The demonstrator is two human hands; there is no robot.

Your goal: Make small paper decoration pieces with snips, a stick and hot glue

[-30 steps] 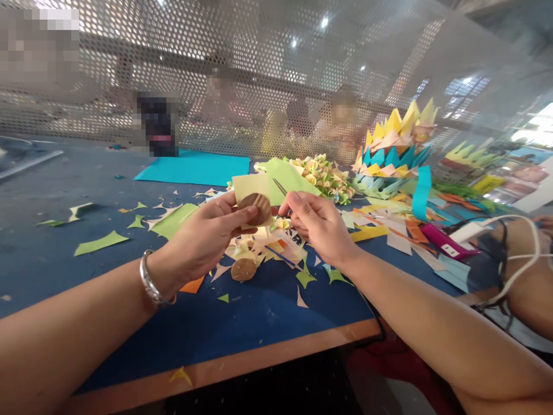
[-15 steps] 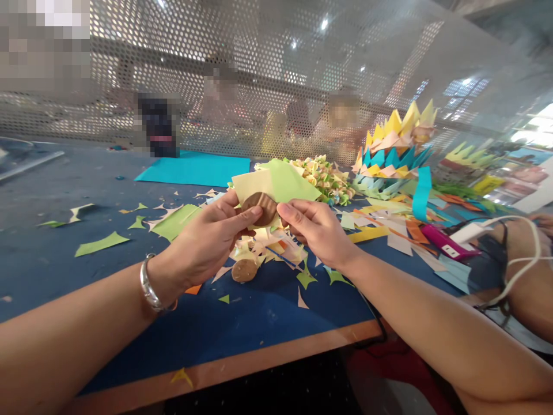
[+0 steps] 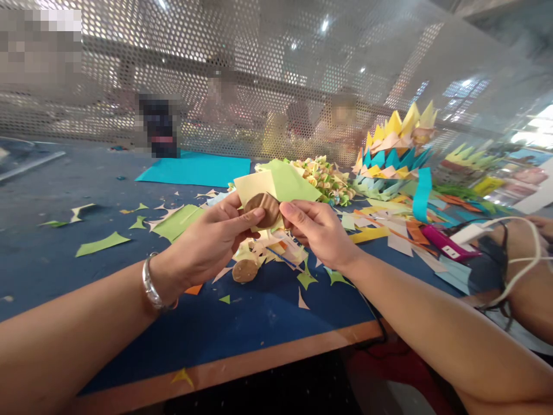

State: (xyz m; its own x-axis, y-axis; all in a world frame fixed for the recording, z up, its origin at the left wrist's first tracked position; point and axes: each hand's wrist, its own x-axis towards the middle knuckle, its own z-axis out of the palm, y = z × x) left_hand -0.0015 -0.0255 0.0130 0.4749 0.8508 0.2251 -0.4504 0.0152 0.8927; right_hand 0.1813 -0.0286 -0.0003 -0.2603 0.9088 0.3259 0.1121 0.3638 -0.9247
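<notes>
Between my hands, above the table, is a round brown cardboard disc (image 3: 268, 208) with a ribbed face. My left hand (image 3: 220, 227) pinches its left side, thumb on the face. At its right edge the thumb and bent fingers of my right hand (image 3: 313, 227) are closed on the rim. Directly behind the disc is a pale yellow paper piece (image 3: 254, 184); whether my fingers also grip it is hidden. A light green paper sheet (image 3: 294, 181) shows beyond it. Below my hands, another cardboard disc (image 3: 245, 271) lies by a heap of paper scraps (image 3: 276, 245).
A blue paper sheet (image 3: 194, 168) lies at the back left. Behind my right hand are a pile of small folded paper pieces (image 3: 330, 178) and a tiered paper crown (image 3: 395, 153). A magenta power strip (image 3: 449, 242) with cables and another person's arm (image 3: 531, 282) are at the right.
Both hands and the cardboard disc have shifted very slightly to the right. The grip looks the same.
</notes>
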